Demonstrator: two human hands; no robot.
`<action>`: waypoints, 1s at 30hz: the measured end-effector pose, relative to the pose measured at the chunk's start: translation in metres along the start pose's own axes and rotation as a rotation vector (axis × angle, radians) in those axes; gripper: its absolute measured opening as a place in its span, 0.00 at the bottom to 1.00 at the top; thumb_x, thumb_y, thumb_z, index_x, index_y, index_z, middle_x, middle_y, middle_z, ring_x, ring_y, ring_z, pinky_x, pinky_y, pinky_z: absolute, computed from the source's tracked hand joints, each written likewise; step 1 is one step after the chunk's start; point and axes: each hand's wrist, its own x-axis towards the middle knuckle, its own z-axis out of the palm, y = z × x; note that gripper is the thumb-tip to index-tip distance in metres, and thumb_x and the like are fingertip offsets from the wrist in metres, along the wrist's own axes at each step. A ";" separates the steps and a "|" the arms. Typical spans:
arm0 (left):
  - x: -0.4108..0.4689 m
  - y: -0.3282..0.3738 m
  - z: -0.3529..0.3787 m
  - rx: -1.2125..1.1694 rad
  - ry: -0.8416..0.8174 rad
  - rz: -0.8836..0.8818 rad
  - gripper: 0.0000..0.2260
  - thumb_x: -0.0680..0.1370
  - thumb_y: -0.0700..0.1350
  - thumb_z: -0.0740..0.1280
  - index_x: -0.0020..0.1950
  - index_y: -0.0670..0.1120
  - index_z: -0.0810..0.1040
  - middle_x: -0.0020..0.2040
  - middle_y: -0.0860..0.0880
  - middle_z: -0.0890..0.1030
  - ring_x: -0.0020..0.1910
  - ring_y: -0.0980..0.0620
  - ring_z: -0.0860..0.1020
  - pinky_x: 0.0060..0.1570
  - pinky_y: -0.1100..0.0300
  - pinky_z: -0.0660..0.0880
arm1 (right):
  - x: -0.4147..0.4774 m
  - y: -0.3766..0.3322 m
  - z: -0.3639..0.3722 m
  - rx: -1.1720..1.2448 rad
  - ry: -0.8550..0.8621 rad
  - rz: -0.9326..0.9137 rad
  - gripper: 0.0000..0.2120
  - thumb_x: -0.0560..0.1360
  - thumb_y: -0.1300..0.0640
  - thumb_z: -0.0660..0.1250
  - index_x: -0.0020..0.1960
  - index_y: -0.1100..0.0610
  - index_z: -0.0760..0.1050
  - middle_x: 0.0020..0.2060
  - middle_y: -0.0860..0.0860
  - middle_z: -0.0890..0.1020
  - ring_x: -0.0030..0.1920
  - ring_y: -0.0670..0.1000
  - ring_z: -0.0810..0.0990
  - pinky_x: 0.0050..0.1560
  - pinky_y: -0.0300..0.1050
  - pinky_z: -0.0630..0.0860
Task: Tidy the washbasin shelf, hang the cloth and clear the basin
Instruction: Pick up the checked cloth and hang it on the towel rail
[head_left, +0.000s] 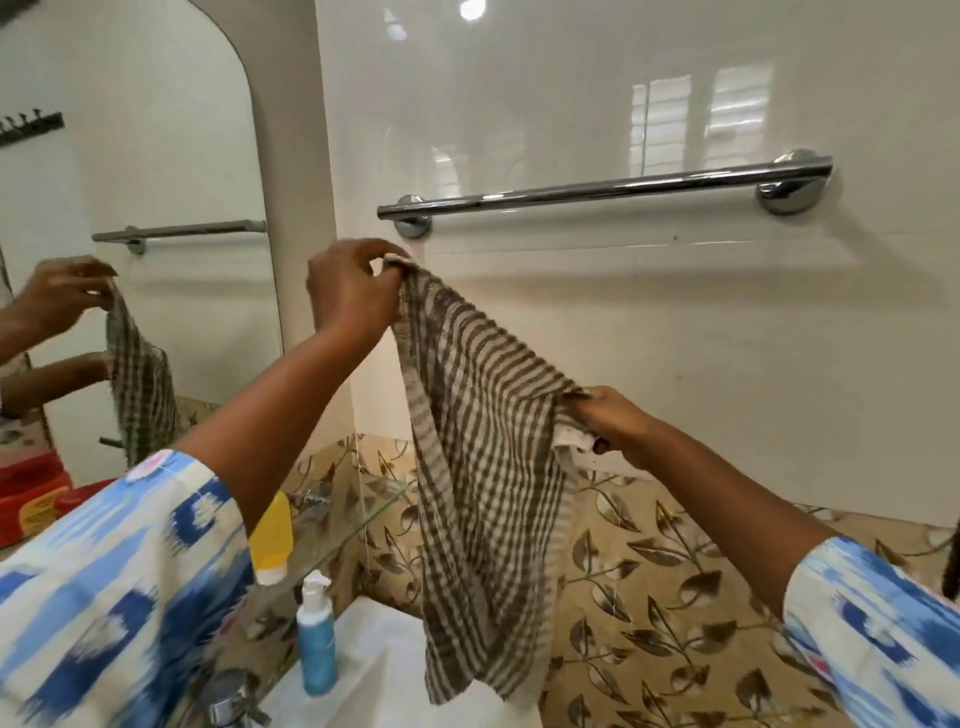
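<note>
A brown-and-cream checked cloth (483, 483) hangs stretched between my two hands in front of the white tiled wall. My left hand (350, 288) pinches its upper left corner just below the left end of the chrome towel rail (597, 189). My right hand (613, 423) grips the other corner, lower and to the right. The cloth's top edge slopes down to the right and does not touch the rail. Its lower part dangles over the white washbasin (384, 670).
A glass shelf (363, 519) at lower left carries a yellow bottle (272, 535) and a red container (31, 499). A blue pump bottle (316, 639) stands on the basin edge beside a chrome tap (228, 696). An arched mirror (130, 208) is on the left.
</note>
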 end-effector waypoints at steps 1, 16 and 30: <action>0.004 -0.003 -0.002 -0.022 0.011 -0.037 0.06 0.74 0.40 0.68 0.48 0.47 0.84 0.44 0.41 0.83 0.41 0.39 0.82 0.44 0.43 0.81 | 0.003 -0.006 -0.005 0.044 0.019 0.003 0.16 0.79 0.50 0.58 0.35 0.55 0.68 0.24 0.50 0.67 0.24 0.48 0.64 0.27 0.40 0.60; 0.054 0.020 0.030 -0.157 0.091 -0.010 0.11 0.74 0.36 0.65 0.48 0.52 0.77 0.46 0.49 0.81 0.38 0.46 0.83 0.41 0.46 0.82 | 0.015 -0.119 -0.058 0.630 0.314 -0.371 0.09 0.79 0.58 0.55 0.47 0.55 0.74 0.34 0.53 0.84 0.25 0.47 0.82 0.21 0.35 0.73; 0.115 0.060 0.071 -0.016 -0.269 0.299 0.51 0.70 0.33 0.71 0.74 0.54 0.33 0.77 0.43 0.49 0.75 0.45 0.56 0.71 0.40 0.60 | 0.047 -0.209 -0.151 0.550 0.831 -0.699 0.08 0.78 0.67 0.48 0.47 0.56 0.61 0.40 0.53 0.73 0.25 0.46 0.79 0.21 0.35 0.70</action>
